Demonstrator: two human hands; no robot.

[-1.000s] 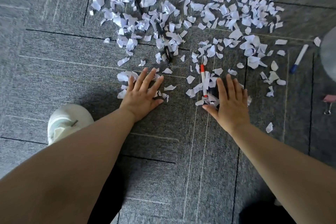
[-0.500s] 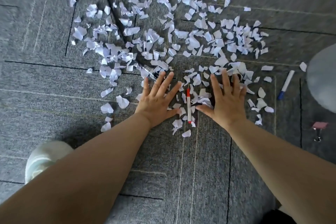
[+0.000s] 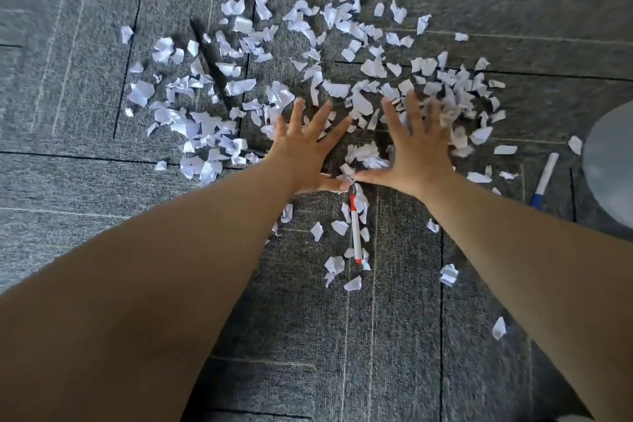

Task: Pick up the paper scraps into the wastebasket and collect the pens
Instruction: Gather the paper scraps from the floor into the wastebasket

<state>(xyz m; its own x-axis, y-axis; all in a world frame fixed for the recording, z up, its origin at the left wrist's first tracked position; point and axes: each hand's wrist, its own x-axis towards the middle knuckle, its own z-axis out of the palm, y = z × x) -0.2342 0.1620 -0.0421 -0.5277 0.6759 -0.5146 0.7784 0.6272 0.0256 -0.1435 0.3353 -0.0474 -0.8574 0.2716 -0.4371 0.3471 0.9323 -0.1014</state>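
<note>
White paper scraps [image 3: 363,103], torn small and irregular, some flat and some crumpled, lie scattered in a broad patch on the grey carpet [image 3: 394,336], a ribbed tile weave with dark seams and thin pale lines. By my judgement the job is at an early stage: almost all of the scraps are on the floor, none is being carried, and no pen is picked up. The left hand [image 3: 305,144] and the right hand [image 3: 418,151] both lie palm down among the scraps with fingers splayed wide, holding nothing. Their thumbs nearly meet, and a small crumpled heap sits between them, which suggests raking into a pile. A slim white pen with red ends [image 3: 355,229] lies just behind the thumbs, between the forearms, with loose scraps beside it. A white pen with a blue cap [image 3: 544,180] lies apart to the right, near a smooth pale grey rounded shape [image 3: 609,161] at the frame edge; whether that is the wastebasket I cannot tell. A thin dark stick [image 3: 209,58], probably a third pen, lies among the far-left scraps
</note>
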